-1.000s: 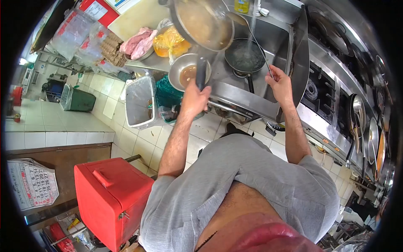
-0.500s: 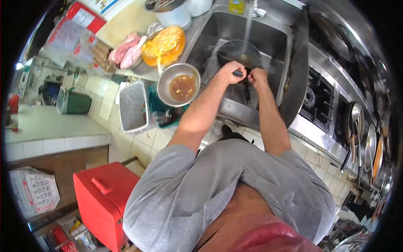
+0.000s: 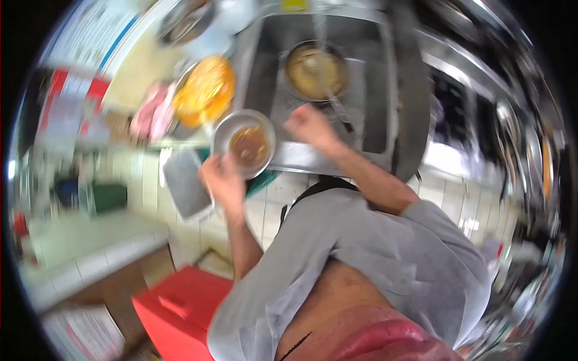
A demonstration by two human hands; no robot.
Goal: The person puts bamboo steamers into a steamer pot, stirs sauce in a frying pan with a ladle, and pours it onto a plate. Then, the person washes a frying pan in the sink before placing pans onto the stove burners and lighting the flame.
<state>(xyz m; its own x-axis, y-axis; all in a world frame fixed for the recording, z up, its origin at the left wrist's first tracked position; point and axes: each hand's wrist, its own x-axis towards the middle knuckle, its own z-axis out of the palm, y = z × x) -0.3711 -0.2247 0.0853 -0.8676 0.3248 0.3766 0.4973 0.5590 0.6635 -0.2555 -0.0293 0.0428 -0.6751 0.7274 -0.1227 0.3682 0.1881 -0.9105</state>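
Observation:
My left hand is at the lower left rim of a round metal bowl with brown liquid in it. Its fingers are smeared by motion, so whether they grip the rim or only touch it does not show. To the right of the bowl, my right hand hovers over the sink's front edge, blurred, its fingers seeming curled. Inside the sink sits a round pan with cloudy yellowish liquid. A tool or handle with a black end slants from the pan toward the front.
Water runs from above into the pan. Left of the sink are a bag of orange stuff and pink raw meat. A grey bin stands below. The stove and hanging pans lie right, a red box lower left.
Both hands have left the black handle over the sink. My left hand has moved left to the bowl, my right hand toward the sink's front edge. The view has shifted.

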